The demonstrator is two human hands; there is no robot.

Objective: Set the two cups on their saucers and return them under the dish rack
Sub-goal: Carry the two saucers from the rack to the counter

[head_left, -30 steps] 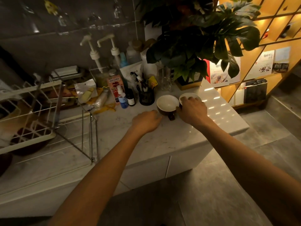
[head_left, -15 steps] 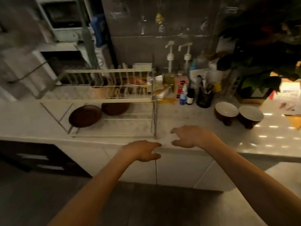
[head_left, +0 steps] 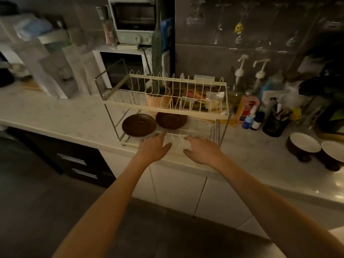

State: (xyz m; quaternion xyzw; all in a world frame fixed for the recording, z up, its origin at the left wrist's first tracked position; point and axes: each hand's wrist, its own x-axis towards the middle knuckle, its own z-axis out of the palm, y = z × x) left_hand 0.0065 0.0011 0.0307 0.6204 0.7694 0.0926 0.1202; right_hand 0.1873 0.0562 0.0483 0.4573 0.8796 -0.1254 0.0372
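Two brown saucers sit side by side on the lower wire shelf under the dish rack: the left saucer lies toward the front, and the right saucer sits just behind and beside it, partly hidden by the rack's upper tray. Both are bare. The two cups stand well apart from them, far off to the right on the pale marble counter, near its front edge. The nearer cup and the farther cup touch or almost touch each other; each is dark outside and white inside, and both stand upright.

Both hands reach toward the front of the lower shelf with nothing in them. The left hand is spread open, palm down, its forefinger tip close to the front rim of the right saucer; whether it touches is unclear. The right hand is also open and relaxed, fingers loosely curled, hovering over the empty right half of the shelf.

Behind the rack stand a potted cactus and a microwave, with a small oven on top. Pump bottles and small containers crowd the counter to the right of the rack.
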